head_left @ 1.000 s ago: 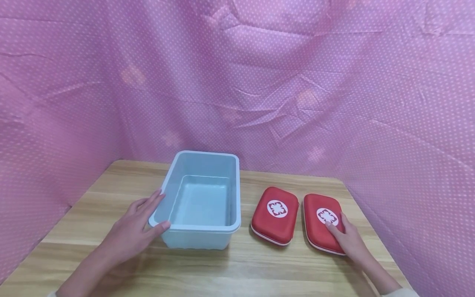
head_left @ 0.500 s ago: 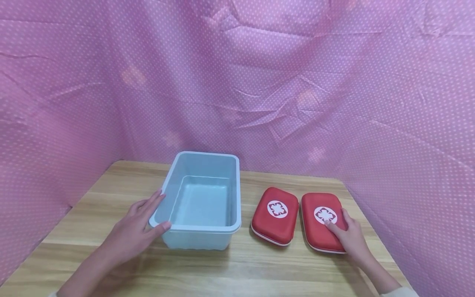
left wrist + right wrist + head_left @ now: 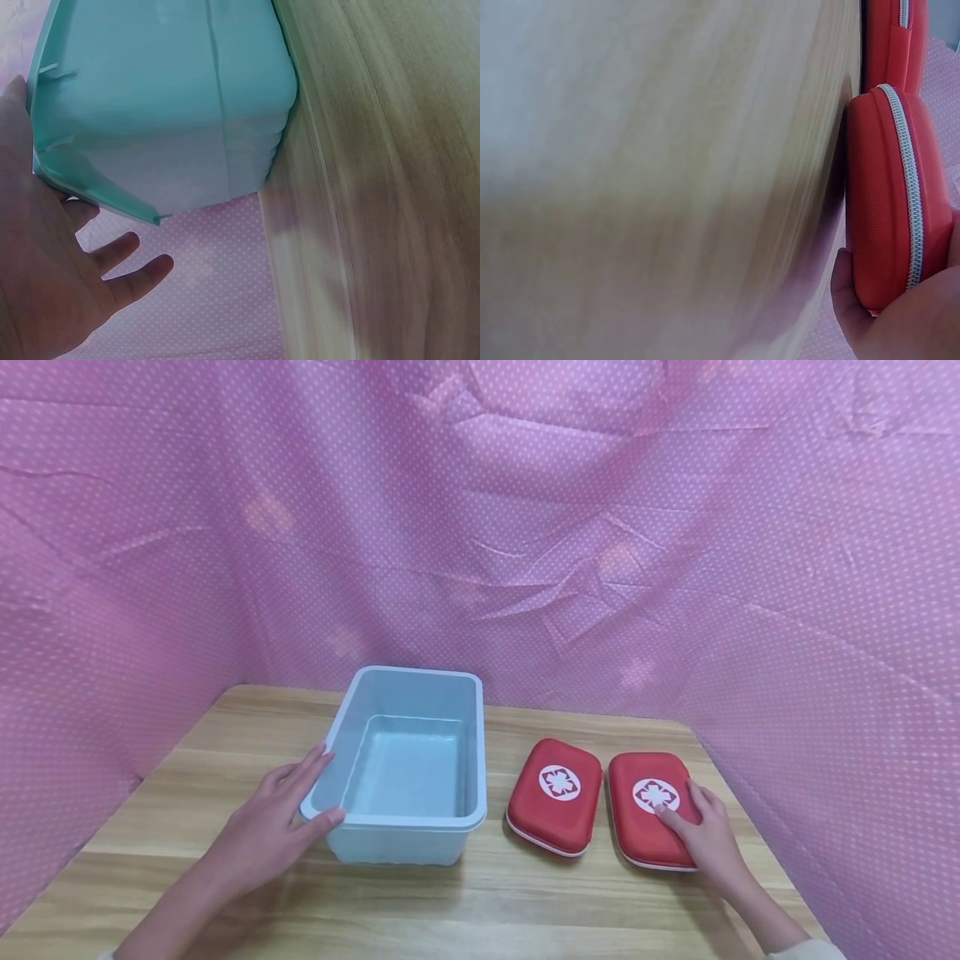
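Note:
A pale blue plastic bin (image 3: 408, 822) with nothing inside stands on the wooden table, left of centre. My left hand (image 3: 273, 827) rests at its near left corner, thumb on the front rim and fingertips along the left rim. In the left wrist view, fingers of that hand spread loosely beside the bin's wall (image 3: 150, 97). Two red zippered first-aid cases sit to the right. My right hand (image 3: 708, 839) grips the right-hand first-aid case (image 3: 648, 843), thumb on top near its white emblem. A fingertip (image 3: 842, 274) curls at its underside. The other first-aid case (image 3: 555, 818) lies just left of it.
The wooden table (image 3: 525, 910) spreads under everything. Pink dotted cloth (image 3: 487, 527) hangs behind it and along both sides. A narrow gap parts the two cases, and a wider strip of table lies between the bin and the left case.
The right-hand case has shifted slightly left, toward the other case, with my right hand on it. My left hand and the bin have stayed put.

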Demonstrator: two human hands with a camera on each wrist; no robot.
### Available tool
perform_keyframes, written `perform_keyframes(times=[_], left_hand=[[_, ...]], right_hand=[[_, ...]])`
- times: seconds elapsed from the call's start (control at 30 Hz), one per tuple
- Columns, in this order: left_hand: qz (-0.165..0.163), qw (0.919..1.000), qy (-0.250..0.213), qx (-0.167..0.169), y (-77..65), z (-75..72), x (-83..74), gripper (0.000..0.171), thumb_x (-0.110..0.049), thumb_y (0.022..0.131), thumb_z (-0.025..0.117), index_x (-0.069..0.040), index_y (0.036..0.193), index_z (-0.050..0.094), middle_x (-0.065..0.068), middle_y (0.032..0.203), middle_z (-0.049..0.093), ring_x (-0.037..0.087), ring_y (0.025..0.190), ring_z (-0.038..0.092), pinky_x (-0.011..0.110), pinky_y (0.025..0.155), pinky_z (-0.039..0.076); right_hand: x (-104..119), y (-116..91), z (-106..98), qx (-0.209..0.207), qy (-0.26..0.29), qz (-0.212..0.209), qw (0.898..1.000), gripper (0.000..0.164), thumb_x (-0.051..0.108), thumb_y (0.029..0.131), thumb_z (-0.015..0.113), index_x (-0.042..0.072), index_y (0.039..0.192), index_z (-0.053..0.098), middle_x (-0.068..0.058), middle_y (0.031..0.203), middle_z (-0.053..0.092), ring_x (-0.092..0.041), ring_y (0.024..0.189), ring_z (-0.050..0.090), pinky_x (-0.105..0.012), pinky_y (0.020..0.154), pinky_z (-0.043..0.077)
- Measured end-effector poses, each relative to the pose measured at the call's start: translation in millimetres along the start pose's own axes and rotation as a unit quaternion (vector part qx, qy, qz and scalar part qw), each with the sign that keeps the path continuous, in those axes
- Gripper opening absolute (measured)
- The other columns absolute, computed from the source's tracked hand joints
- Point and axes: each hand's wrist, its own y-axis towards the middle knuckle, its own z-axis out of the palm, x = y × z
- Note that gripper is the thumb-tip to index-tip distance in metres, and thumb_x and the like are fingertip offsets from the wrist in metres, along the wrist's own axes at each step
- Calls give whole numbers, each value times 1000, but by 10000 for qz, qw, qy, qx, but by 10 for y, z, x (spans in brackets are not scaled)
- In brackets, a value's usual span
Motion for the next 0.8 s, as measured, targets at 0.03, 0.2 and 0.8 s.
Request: perform_keyframes(times=[0.03, 0.2, 0.8], left_hand=[[6, 10000, 0, -15, 0, 4, 3, 80, -68, 88, 45, -36, 154, 11, 11, 157, 20, 45, 135, 29, 79, 85, 31], [4, 10000, -25, -26, -2, 12, 10, 80, -67, 89, 45, -37, 153, 10, 11, 157, 21, 46, 134, 30, 80, 84, 30], [-39, 10000, -45, -24, 0, 38, 1, 80, -69, 88, 44, -37, 153, 9, 6, 158, 19, 43, 137, 26, 80, 83, 30]], right_hand=[[-2, 1, 1, 2, -3, -26, 10000, 95, 52, 88, 61, 8, 154, 9, -28, 153, 9, -47, 136, 18, -61, 108, 23], [-12, 8, 7, -80, -44, -209, 9997, 89, 51, 89, 61, 12, 154, 14, -25, 154, 13, -46, 135, 21, -60, 103, 29], [80, 2, -24, -766, 131, -730, 9943, 84, 43, 87, 67, 14, 152, 24, -16, 153, 22, -40, 132, 28, -57, 99, 31]])
